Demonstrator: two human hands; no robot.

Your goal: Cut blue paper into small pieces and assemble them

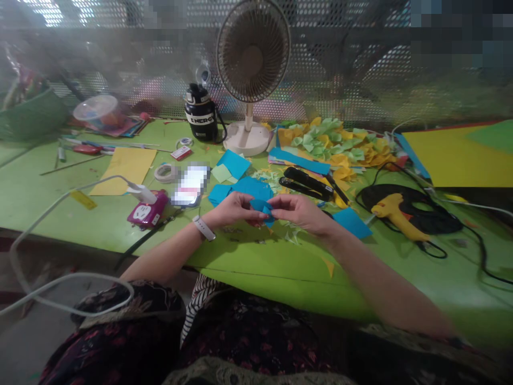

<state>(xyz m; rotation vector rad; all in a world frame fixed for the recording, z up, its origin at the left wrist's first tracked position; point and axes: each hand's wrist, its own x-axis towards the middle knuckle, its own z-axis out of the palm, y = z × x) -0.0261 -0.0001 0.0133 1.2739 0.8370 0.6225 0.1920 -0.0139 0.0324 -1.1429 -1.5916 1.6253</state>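
Note:
Between my two hands is a small folded piece of blue paper (261, 206), held just above the front of the green table (248, 262). My left hand (234, 208) pinches it from the left, closed at the fingertips. From the right, my right hand (294, 211) grips the same piece between thumb and fingers. Behind my hands lie more blue paper pieces (250, 188) and pale green paper scraps (267, 175). A black stapler (306, 184) rests just beyond my right hand. Beside my right wrist is a blue paper square (352, 222).
A yellow glue gun (401, 216) with a black cord lies at right. A heap of yellow and green paper pieces (336, 141) sits behind. A fan (252, 59), black bottle (200, 115), phone (190, 184), tape roll (166, 172) and purple power adapter (148, 211) stand or lie around.

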